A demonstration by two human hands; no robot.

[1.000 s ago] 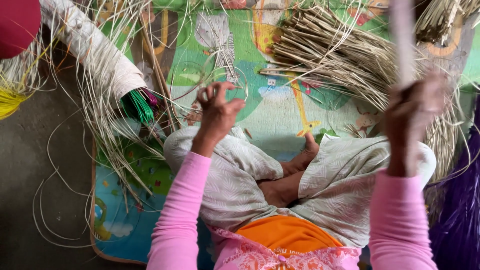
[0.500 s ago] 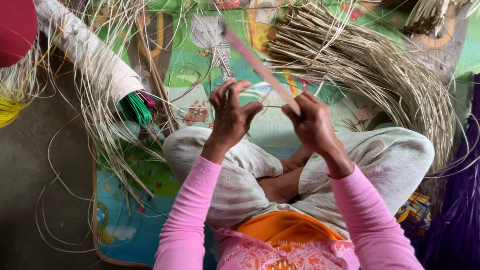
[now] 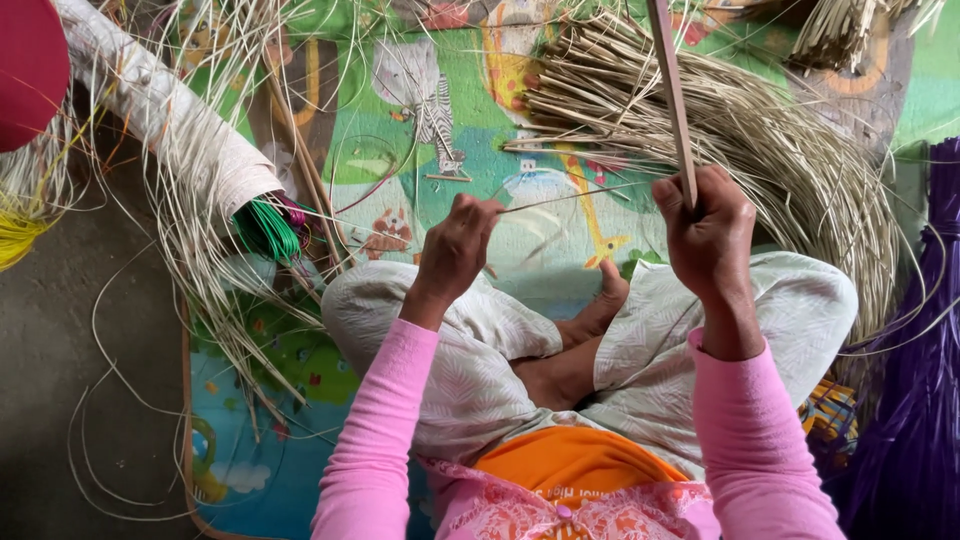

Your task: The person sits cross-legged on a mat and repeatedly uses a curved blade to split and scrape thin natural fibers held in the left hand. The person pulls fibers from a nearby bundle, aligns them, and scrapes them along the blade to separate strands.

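I sit cross-legged on a colourful play mat [image 3: 420,130]. My left hand [image 3: 456,243] pinches the end of a thin pale fibre strand [image 3: 560,197] that runs right toward my other hand. My right hand [image 3: 708,228] is closed around a flat wooden stick [image 3: 672,90] that stands nearly upright and leaves the top of the frame. Both hands hover above my knees, about a hand's width apart.
A large heap of pale straw fibres [image 3: 760,140] lies ahead on the right. A wrapped bundle [image 3: 170,120] with green strands [image 3: 265,230] at its end lies on the left. Purple fibres [image 3: 920,380] hang at the right edge. Loose strands trail over the floor at left.
My right hand has moved right, away from the left hand, and the stick has swung from a slant to nearly upright. A thin strand is now stretched between the hands.
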